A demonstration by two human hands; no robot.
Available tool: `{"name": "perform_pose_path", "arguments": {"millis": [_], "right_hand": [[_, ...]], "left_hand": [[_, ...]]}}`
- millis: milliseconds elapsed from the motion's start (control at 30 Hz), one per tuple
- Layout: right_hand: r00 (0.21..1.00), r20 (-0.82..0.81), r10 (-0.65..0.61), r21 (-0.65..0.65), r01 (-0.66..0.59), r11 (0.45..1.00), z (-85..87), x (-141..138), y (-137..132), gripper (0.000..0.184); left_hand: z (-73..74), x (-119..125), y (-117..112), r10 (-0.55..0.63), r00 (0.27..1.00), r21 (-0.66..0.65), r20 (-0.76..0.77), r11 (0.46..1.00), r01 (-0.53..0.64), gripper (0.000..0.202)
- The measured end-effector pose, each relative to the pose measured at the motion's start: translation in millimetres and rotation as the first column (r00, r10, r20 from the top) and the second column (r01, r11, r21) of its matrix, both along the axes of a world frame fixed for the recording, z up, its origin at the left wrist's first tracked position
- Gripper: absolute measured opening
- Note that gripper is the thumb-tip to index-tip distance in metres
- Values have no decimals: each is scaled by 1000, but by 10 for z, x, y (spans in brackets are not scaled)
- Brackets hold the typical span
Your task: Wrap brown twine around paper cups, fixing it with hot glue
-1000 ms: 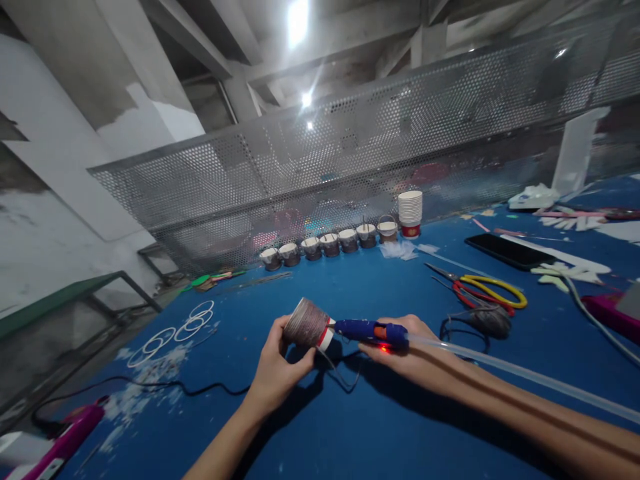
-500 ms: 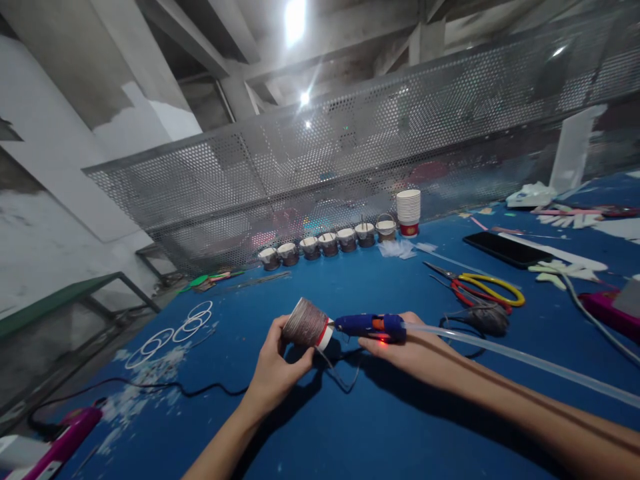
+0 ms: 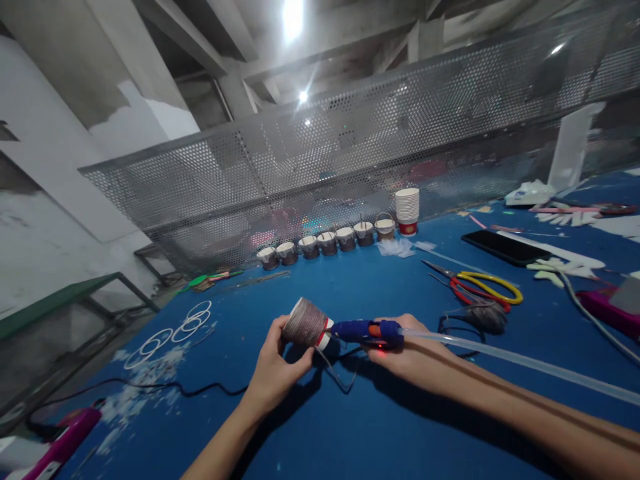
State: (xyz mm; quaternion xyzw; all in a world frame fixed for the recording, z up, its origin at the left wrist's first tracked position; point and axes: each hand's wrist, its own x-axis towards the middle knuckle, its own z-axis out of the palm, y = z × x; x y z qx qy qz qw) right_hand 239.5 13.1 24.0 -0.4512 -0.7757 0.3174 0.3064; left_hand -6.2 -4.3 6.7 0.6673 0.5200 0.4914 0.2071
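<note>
Tilted on its side above the table, a paper cup [image 3: 306, 323] is wound with grey-brown yarn; a red and white band at its right end is uncovered. My left hand [image 3: 279, 370] is closed around the cup from the left and below. A loose tail of yarn [image 3: 340, 382] hangs from it in a loop. In my right hand [image 3: 407, 357] is a blue glue gun [image 3: 357, 331], its nozzle at the cup's red band, apparently touching. A red light glows on the gun's underside. From its back runs a long clear glue stick [image 3: 505, 358] across my right forearm.
Yarn-wrapped cups [image 3: 327, 244] line the back beside a stack of paper cups [image 3: 407, 210]. Scissors [image 3: 480, 287], a yarn ball [image 3: 487, 315] and a phone [image 3: 505, 249] lie at right. White rings [image 3: 170, 337] and a black cable [image 3: 165, 385] are at left.
The glue gun has shifted very slightly left at the cup's band, and my right hand's fingers have moved a little on its grip. The cup and my left hand stay nearly still.
</note>
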Motion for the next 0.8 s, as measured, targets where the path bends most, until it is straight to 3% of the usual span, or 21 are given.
{"name": "perform_pose_path", "arguments": {"millis": [233, 433, 800], "right_hand": [[1000, -26, -6, -8, 5, 1000, 11, 29, 90, 23], [999, 11, -36, 33, 36, 999, -6, -23, 2, 14], [974, 227, 15, 148, -50, 988, -85, -104, -110, 7]], "left_hand": [[-45, -31, 1, -27, 1000, 26, -10, 999, 28, 35], [6, 12, -5, 8, 999, -42, -32, 999, -9, 34], [69, 129, -29, 86, 995, -99, -53, 991, -91, 39]]}}
